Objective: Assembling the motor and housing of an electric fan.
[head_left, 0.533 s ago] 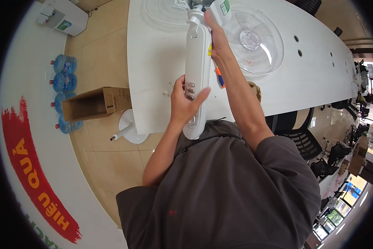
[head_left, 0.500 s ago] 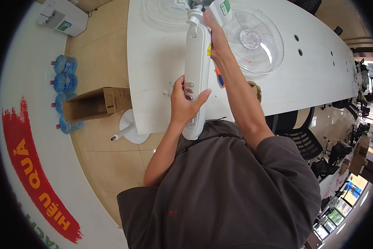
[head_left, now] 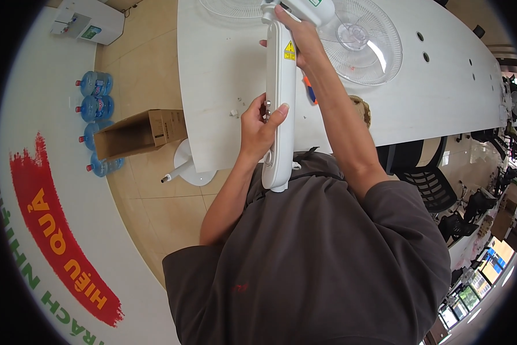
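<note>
A long white fan body [head_left: 283, 115] with a row of silver buttons and a yellow warning label lies lengthwise before me, its lower end against my shirt. My left hand [head_left: 259, 127] wraps its lower part by the buttons, thumb across the front. Near the top, my right hand [head_left: 302, 43] grips the neck just below the white motor housing [head_left: 319, 10]. To the right on the table rests a round fan grille [head_left: 385, 63] with clear blades at its centre. Part of another wire grille [head_left: 229, 7] shows at the top edge.
An orange and blue tool [head_left: 310, 91] lies partly behind my right forearm on the white table [head_left: 218, 75]. Beside it is a brown roll [head_left: 362, 109]. On the floor at left are an open cardboard box [head_left: 169, 126], a white round stand base [head_left: 199, 169] and several water bottles [head_left: 97, 109].
The fan body has turned about its length, so the label now faces me more and the buttons sit at its left edge. The motor housing has swung further right.
</note>
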Motion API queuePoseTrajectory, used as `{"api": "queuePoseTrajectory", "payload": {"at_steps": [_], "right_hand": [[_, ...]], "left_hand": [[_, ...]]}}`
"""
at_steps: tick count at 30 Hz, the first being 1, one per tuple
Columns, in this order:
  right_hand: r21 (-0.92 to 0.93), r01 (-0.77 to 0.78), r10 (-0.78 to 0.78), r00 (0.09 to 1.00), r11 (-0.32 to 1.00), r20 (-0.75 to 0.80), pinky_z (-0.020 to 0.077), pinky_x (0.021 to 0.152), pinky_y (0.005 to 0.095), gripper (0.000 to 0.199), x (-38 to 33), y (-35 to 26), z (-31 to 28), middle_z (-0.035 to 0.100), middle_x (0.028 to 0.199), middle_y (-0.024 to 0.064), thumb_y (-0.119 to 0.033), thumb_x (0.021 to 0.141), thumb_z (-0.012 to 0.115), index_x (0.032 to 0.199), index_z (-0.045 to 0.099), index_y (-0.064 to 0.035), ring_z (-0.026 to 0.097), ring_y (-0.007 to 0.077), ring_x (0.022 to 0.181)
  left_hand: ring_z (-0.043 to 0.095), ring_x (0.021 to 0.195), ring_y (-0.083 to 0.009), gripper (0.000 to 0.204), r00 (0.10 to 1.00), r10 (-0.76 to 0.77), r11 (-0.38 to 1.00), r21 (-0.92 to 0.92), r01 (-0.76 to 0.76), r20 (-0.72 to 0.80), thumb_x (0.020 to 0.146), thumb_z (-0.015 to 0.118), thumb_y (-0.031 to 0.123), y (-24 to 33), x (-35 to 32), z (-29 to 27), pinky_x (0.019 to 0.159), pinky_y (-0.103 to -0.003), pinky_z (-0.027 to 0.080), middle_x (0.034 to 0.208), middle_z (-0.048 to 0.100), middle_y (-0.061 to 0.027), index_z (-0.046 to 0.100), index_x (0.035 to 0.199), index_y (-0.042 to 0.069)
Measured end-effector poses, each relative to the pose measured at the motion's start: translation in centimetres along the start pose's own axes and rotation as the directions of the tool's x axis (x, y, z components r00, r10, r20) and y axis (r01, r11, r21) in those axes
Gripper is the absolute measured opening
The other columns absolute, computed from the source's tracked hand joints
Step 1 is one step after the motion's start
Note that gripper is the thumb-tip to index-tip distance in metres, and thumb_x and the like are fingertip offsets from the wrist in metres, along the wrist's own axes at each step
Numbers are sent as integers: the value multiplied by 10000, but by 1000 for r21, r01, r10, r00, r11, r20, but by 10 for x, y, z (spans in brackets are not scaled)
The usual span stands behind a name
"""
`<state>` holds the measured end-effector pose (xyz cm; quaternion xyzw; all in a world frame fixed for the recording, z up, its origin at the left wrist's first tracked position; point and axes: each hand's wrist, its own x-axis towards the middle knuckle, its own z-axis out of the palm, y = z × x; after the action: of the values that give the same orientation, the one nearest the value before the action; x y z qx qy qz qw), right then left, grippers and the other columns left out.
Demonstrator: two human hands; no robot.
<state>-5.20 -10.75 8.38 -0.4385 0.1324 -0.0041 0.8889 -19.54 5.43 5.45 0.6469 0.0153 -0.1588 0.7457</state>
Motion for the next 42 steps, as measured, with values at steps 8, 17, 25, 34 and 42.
{"api": "queuePoseTrajectory", "payload": {"at_steps": [8, 17, 25, 34, 42], "right_hand": [[-14, -197, 195, 976, 980, -100, 628, 571, 461, 385, 24, 20, -25, 618, 875, 109, -303, 936, 697, 1145, 550, -16, 645, 230, 636], [100, -396, 408, 894, 913, -185, 616, 617, 493, 389, 29, 40, -38, 622, 922, 136, -316, 951, 670, 1176, 533, -29, 647, 279, 713], [151, -310, 342, 895, 938, -286, 596, 634, 470, 267, 43, 51, -11, 629, 969, 152, -123, 975, 604, 1197, 518, -1, 663, 276, 778], [-78, -498, 418, 794, 864, -441, 530, 653, 617, 368, 57, 72, -10, 616, 1085, 196, -78, 902, 604, 1235, 506, 45, 679, 357, 804], [-255, -587, 375, 735, 768, -564, 552, 683, 582, 405, 44, 77, -6, 612, 1183, 229, -77, 869, 582, 1257, 554, 38, 685, 361, 872]], "left_hand": [[593, 639, -105, 573, 945, -326, 945, -1, 326, 35, 875, 724, 441, 51, 9, 8, 569, -260, 482, 800, 629, -80, 612, 1045, -95], [611, 617, -110, 565, 878, -463, 884, -3, 467, 118, 893, 645, 545, 68, 13, 3, 554, -275, 504, 766, 635, -56, 648, 990, -12], [595, 603, -220, 606, 804, -551, 789, -174, 589, 223, 913, 577, 519, 90, 22, -18, 581, -336, 511, 784, 596, -152, 515, 1202, -10], [591, 641, -239, 637, 779, -543, 639, -447, 626, 315, 919, 501, 554, 67, 29, -28, 636, -376, 523, 813, 594, -172, 519, 1140, -43], [528, 695, -222, 763, 765, -492, 513, -571, 640, 415, 904, 475, 578, 42, 25, -37, 610, -330, 476, 866, 544, -173, 458, 1178, -134]]}}
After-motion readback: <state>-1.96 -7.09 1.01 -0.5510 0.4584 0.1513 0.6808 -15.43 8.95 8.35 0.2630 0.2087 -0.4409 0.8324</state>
